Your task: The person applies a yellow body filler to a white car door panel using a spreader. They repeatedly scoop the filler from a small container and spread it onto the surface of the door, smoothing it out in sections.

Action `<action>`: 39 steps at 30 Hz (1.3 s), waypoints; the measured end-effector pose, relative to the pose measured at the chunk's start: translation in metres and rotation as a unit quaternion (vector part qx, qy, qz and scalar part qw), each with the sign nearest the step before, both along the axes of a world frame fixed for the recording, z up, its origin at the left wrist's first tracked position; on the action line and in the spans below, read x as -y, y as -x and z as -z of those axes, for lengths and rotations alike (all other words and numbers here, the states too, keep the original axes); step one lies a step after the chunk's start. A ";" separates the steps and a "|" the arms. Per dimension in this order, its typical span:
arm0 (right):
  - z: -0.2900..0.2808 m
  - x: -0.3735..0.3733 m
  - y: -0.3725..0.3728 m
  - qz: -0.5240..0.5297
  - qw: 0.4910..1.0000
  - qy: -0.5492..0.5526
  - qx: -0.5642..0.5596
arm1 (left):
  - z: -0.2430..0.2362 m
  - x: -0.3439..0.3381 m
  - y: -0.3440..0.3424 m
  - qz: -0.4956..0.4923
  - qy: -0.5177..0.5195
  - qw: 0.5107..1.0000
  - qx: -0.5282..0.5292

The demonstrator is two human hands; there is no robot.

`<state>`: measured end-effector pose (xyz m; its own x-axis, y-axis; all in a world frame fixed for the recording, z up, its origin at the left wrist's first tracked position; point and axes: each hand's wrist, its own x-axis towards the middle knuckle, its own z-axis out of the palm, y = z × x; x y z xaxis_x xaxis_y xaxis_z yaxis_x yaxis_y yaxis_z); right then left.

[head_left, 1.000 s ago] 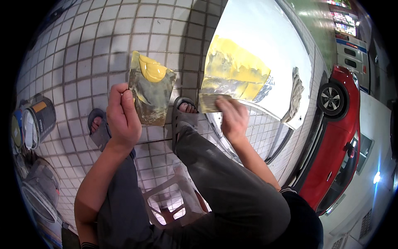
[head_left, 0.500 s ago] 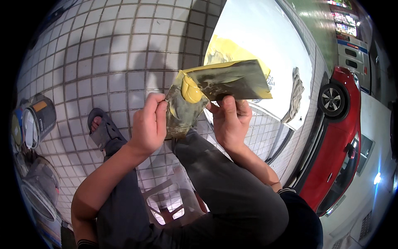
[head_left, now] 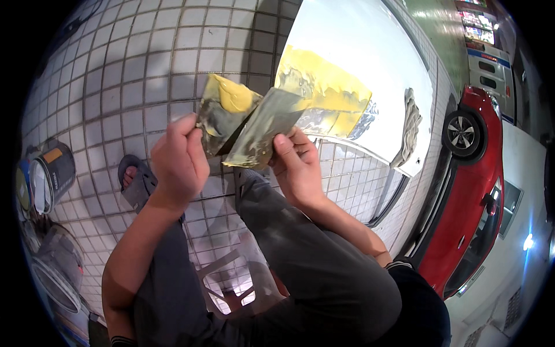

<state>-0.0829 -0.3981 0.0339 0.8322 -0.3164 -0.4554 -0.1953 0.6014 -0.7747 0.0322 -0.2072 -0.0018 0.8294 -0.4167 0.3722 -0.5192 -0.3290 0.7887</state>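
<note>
While the left hand (head_left: 176,162) pinches a flat metal mixing plate loaded with yellow body filler (head_left: 222,113), the right hand (head_left: 298,168) clamps a thin putty-smeared spreader blade (head_left: 263,136) whose edge now lies across the plate's lower side, both held above the knees. Half a second ago the blade stood higher and flatter over the plate; it has since tilted down, which suggests filler is being scraped or worked. Beyond them lies a white car panel patched with yellow filler (head_left: 329,95), over the grey tiled floor (head_left: 115,69), with a paint tin (head_left: 52,173) at left.
</note>
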 end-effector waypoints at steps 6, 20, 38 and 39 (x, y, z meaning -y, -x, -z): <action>-0.014 -0.002 -0.008 0.035 0.997 0.024 -0.057 | -0.007 0.008 0.015 0.134 0.019 0.990 0.031; -0.011 0.029 0.027 0.060 0.965 0.255 -0.022 | -0.017 0.017 0.006 0.149 -0.123 0.981 0.002; 0.024 0.290 0.061 0.000 0.518 0.850 -0.097 | 0.002 -0.004 -0.002 0.115 -0.065 0.985 -0.115; 0.026 0.294 0.057 -0.009 0.513 0.852 -0.102 | 0.002 -0.003 -0.002 0.117 -0.064 0.984 -0.115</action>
